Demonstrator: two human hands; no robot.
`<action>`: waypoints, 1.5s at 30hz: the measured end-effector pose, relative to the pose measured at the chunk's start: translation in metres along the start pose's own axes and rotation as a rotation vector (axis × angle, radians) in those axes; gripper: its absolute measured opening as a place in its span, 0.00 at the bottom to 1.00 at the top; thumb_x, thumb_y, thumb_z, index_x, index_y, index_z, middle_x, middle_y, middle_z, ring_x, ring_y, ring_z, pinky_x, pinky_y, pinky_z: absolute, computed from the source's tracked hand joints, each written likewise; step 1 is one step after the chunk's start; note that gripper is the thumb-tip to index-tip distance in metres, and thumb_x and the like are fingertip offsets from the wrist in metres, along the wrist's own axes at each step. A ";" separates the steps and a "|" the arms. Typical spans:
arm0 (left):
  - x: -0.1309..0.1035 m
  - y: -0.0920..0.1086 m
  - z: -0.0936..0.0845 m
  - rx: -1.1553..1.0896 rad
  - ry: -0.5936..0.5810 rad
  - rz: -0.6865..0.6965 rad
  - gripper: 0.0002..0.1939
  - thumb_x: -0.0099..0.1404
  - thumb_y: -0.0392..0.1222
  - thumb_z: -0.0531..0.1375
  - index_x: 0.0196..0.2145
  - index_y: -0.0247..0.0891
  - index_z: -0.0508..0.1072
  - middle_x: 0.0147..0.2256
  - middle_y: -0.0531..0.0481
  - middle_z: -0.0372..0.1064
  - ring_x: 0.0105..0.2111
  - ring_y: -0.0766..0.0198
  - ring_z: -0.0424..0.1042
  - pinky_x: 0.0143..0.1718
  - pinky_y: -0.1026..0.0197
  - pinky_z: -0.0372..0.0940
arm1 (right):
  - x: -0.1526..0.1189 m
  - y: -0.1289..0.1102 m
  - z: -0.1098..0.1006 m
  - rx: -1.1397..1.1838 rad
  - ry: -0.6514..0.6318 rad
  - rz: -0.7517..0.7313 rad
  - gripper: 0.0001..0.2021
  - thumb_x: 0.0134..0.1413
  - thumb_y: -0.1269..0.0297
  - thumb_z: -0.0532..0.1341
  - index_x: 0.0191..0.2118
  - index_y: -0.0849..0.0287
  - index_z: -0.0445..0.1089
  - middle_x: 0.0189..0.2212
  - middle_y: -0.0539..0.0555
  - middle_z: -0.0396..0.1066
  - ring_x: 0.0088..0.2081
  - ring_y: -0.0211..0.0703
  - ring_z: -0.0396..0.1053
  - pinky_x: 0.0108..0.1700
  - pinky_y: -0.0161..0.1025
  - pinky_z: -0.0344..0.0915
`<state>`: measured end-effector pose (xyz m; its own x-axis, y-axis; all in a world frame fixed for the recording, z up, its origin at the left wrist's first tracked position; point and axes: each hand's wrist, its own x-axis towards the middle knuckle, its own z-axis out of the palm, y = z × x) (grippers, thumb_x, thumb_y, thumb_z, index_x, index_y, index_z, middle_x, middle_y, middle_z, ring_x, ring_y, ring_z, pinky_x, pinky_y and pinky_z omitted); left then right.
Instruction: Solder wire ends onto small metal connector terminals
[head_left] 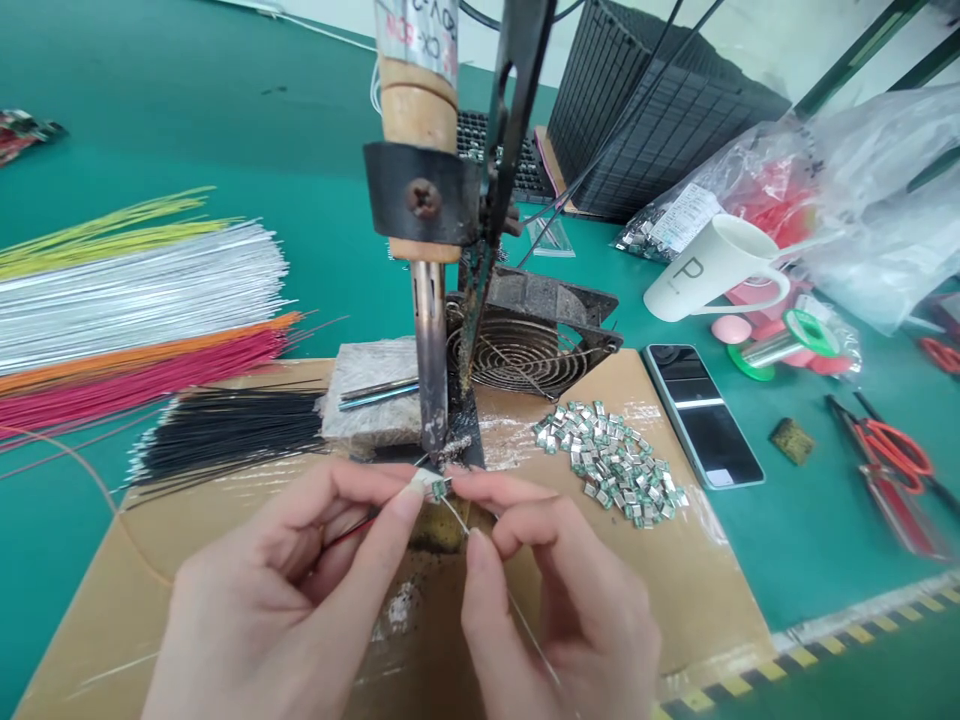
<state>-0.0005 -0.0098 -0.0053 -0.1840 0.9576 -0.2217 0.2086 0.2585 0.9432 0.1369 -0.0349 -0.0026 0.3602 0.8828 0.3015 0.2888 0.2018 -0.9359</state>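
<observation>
Between thumb and forefinger, my left hand [322,570] pinches a small green circuit board [439,489] just below the soldering iron's tip. A red wire [349,532] passes by the fingers of that hand. My right hand [555,590] is closed on a thin white wire [455,517], whose upper end meets the board; its tail runs down past the palm. Right above the fingertips stands the soldering iron [431,350], clamped upright with its tip down. Whether the tip touches the wire or board is hard to tell. A yellowish sponge [439,535] lies behind the fingers.
Right of my hands lies a heap of small metal-and-green boards [611,460], beside a phone [701,415]. Wire bundles [135,290] spread at left. A fan [532,335] stands behind the iron. Farther right are a mug [701,270], solder spool [787,340] and pliers [892,450].
</observation>
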 end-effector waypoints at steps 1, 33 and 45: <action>0.000 0.001 0.000 0.002 0.006 0.004 0.13 0.62 0.53 0.72 0.37 0.44 0.79 0.31 0.54 0.79 0.25 0.68 0.76 0.23 0.77 0.69 | 0.001 0.000 0.000 0.008 0.000 0.001 0.13 0.55 0.83 0.62 0.34 0.53 0.70 0.44 0.49 0.83 0.43 0.40 0.84 0.49 0.33 0.79; 0.010 -0.004 0.005 -0.027 0.101 0.142 0.12 0.62 0.52 0.74 0.38 0.46 0.80 0.29 0.54 0.75 0.23 0.71 0.72 0.20 0.79 0.65 | 0.016 -0.004 0.002 0.133 -0.044 0.051 0.15 0.55 0.85 0.63 0.35 0.53 0.70 0.46 0.45 0.82 0.48 0.36 0.81 0.52 0.29 0.76; 0.008 -0.007 0.003 -0.028 0.100 0.144 0.12 0.62 0.51 0.74 0.39 0.46 0.80 0.30 0.53 0.76 0.24 0.69 0.73 0.19 0.77 0.65 | 0.017 -0.004 0.003 0.151 -0.033 0.045 0.15 0.55 0.85 0.63 0.35 0.53 0.70 0.47 0.44 0.82 0.49 0.34 0.80 0.53 0.28 0.75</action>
<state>-0.0010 -0.0031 -0.0145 -0.2488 0.9667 -0.0598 0.2127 0.1148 0.9704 0.1392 -0.0198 0.0058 0.3395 0.9054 0.2548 0.1356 0.2210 -0.9658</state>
